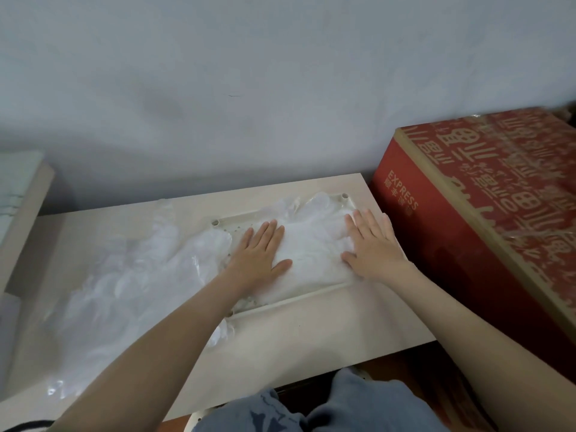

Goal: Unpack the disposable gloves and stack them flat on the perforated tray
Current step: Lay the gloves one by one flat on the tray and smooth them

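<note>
1. Nearest, below the near edge of the table [311,335], blue-grey cloth [349,406] covers the person's lap, on the near side of the perforated tray [311,296].
2. A crumpled clear glove [222,333] lies on the table just beside the tray's near left corner, partly under the left forearm.
3. Left of the tray, a loose heap of clear gloves [124,275] spreads across the table. Its right edge laps over the tray's left rim.
4. The tray lies flat toward the table's right end. The white stack of gloves [314,244] rests inside it and covers most of the tray floor, with small holes showing at the left.
5. The left hand [261,254] lies palm down on the left part of the stack, fingers straight and thumb spread.
6. The right hand [374,244] lies palm down on the right part of the stack, fingers straight. The two hands are apart, with bare stack between them, and neither curls round anything.
7. Right of the tray, a red carton [467,229] printed "EXPRESS" stands just beside the table's right edge.
8. Well left of the tray stands a pale block [21,198]. Beyond the tray rises a grey wall [280,73].
</note>
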